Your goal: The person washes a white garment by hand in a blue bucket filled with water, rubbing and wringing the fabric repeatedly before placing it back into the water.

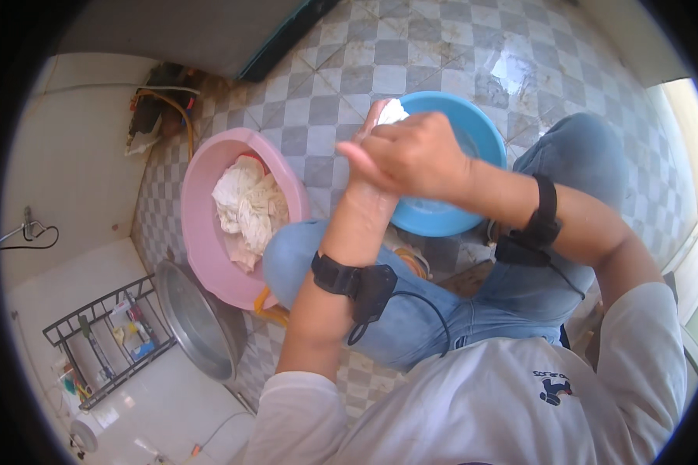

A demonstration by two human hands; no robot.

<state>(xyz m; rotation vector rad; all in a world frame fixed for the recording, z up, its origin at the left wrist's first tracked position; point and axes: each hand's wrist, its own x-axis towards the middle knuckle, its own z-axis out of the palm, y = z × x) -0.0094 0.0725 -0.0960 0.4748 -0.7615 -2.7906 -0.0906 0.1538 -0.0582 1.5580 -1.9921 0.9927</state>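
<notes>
Right fingers (412,138) clenched; left fingers (375,113): hold unclear; white cloth (392,113) between; dark print (554,390) on shirt (473,399).

The left forearm (357,234) is stretched forward, and the left hand (371,125) is partly hidden by the right hand (417,155). The right arm is bent at the elbow, its forearm (498,183) angled across toward the left. The right fingers are curled closed over the left hand; the right thumb (358,160) is pointed leftward.
</notes>
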